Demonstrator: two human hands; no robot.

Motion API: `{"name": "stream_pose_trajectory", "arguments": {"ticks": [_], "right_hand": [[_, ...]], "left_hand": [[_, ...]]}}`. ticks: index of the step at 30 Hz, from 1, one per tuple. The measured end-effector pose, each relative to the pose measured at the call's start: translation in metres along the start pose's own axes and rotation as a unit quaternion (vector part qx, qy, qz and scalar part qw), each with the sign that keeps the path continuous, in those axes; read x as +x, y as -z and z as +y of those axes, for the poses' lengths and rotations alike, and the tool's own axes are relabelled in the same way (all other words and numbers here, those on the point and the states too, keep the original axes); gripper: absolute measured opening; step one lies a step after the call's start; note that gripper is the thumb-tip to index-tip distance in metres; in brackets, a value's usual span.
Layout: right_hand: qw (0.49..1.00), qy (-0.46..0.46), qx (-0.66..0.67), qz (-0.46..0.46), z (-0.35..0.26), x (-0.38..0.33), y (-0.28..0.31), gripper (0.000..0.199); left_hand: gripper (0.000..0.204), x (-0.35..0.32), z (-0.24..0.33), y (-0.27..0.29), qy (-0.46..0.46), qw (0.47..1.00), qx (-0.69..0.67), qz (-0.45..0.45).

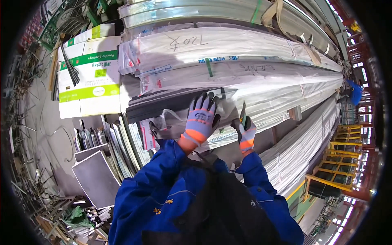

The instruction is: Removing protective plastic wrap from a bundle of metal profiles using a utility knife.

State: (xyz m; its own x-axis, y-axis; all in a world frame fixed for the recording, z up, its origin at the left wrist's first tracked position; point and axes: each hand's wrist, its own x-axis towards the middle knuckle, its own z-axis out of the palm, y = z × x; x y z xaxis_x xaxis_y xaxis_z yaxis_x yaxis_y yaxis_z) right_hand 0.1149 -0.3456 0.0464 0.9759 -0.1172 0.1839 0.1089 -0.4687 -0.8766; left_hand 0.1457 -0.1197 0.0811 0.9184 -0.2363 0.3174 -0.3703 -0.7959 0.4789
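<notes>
My left hand [201, 118], in a grey and orange glove with dark fingertips, lies with its fingers stretched out on a bundle of dark long profiles [163, 103]. Torn plastic wrap [169, 118] hangs loose around the bundle's near end. To the right, my right hand [247, 134], gloved alike, is closed around a knife [243, 110] whose narrow blade points up and away. White film wrapping [269, 100] covers the profiles just beyond the knife. Whether the blade touches the film I cannot tell.
More film-wrapped long bundles [228, 43] are stacked on the far side. White and green cartons [90, 73] stand at the left, above upright strips and a grey panel [96, 177]. Yellow racks [345, 159] stand at the right. Another person in blue [354, 93] is farther off.
</notes>
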Motion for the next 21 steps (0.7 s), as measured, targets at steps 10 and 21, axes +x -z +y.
{"name": "stream_pose_trajectory", "arguments": {"ticks": [10,21], "right_hand": [[0.943,-0.221,0.245,0.047,0.120,-0.029,0.124,0.015],[0.962,-0.227,0.118,-0.091,0.193,0.006,0.247,0.021]], "left_hand": [[0.063,-0.004,0.051,-0.069,0.029,0.995,0.097,0.021],[0.078,0.078,0.048,-0.081,0.070,0.971,0.227,0.028]]}}
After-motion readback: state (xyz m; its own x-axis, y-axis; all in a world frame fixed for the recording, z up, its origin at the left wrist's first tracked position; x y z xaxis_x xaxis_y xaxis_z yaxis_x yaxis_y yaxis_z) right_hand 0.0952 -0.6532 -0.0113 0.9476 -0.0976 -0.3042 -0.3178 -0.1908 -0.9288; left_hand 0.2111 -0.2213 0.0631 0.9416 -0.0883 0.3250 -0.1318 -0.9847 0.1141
